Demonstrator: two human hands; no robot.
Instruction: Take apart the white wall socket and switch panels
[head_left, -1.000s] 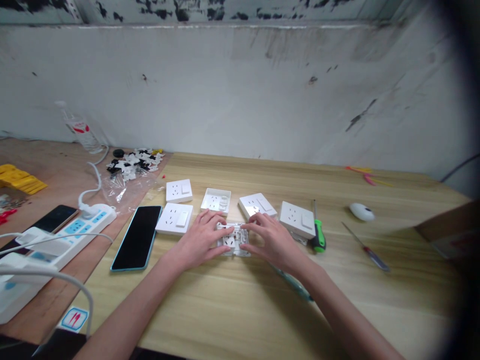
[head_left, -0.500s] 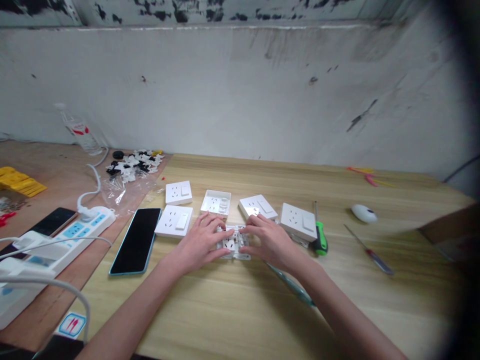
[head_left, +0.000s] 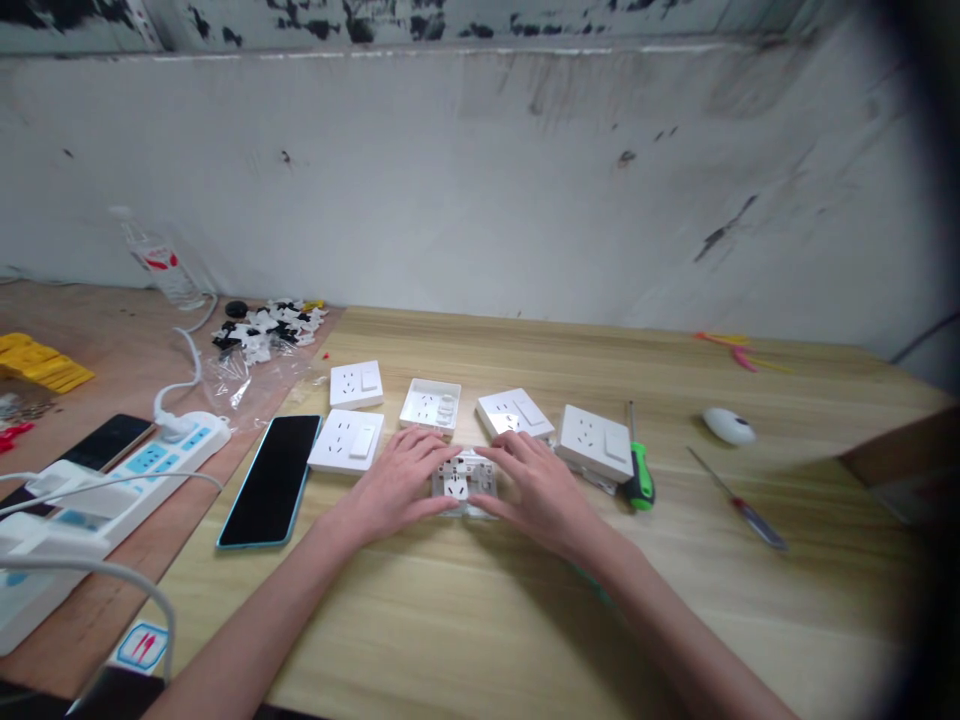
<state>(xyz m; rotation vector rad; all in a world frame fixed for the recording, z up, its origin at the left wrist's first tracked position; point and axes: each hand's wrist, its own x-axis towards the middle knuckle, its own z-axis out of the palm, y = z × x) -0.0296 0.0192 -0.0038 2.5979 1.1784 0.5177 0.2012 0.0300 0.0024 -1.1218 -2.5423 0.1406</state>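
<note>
Between my two hands is a white wall socket module (head_left: pixel 466 484), its inner side parts and socket slots showing. My left hand (head_left: pixel 397 478) closes on its left edge, thumb along the near side and fingers at the far side. Opposite it, my right hand (head_left: pixel 536 485) holds the right edge in the same way, with the thumb near the front. Just beyond lies an open white cover (head_left: pixel 430 405) with socket slots. A finished-looking socket panel (head_left: pixel 515 413) sits behind my right fingers, and another panel (head_left: pixel 347 441) is left of my left hand.
Right of my hands are a stacked socket panel (head_left: pixel 595 442), a green-handled screwdriver (head_left: pixel 640 480), a thin screwdriver (head_left: pixel 742 508) and a white mouse-shaped object (head_left: pixel 727 427). On the left lie a phone (head_left: pixel 271 482), a power strip (head_left: pixel 150 470) and a heap of small plastic parts (head_left: pixel 270 328).
My fingers have drawn apart from over the module toward its two edges, so more of its face shows. My right forearm now hides most of the greenish tool beneath it.
</note>
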